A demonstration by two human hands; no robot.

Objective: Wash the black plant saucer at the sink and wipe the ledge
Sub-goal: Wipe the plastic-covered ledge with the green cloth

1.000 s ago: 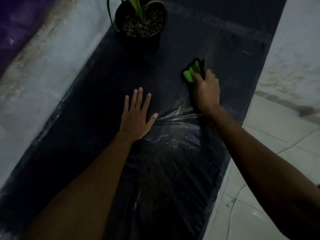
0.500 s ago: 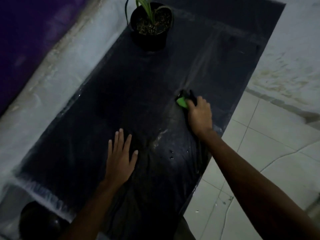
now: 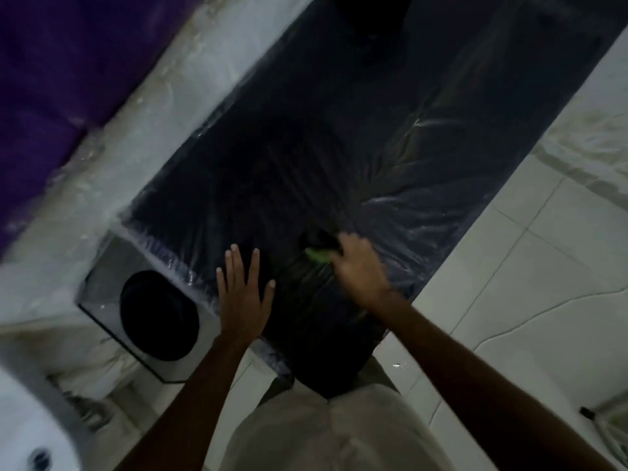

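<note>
Overhead, the head view looks down a long dark ledge [image 3: 339, 147] covered in wrinkled, glossy sheet, running from the near edge by the person's legs up toward the top of the frame. The left hand [image 3: 243, 294] lies flat on the ledge near its near-left corner, fingers spread wide and holding nothing. The right hand [image 3: 360, 266] sits just beside it to the right, blurred, its grip closed on a green and black cloth [image 3: 317, 248] pressed against the ledge surface. Beyond both hands the ledge runs bare and open for most of its length, with only a dark shape at the far end too dim to make out. The ledge's right edge drops straight to pale floor tiles [image 3: 543, 266]; its left edge meets a rough whitish wall base [image 3: 142, 130] under a purple wall. Past the ledge's near-left edge, the black plant saucer [image 3: 158, 316] rests on a lower grey square surface [image 3: 105, 266], apart from both hands. A white basin rim [image 3: 30, 433] shows at bottom left.
</note>
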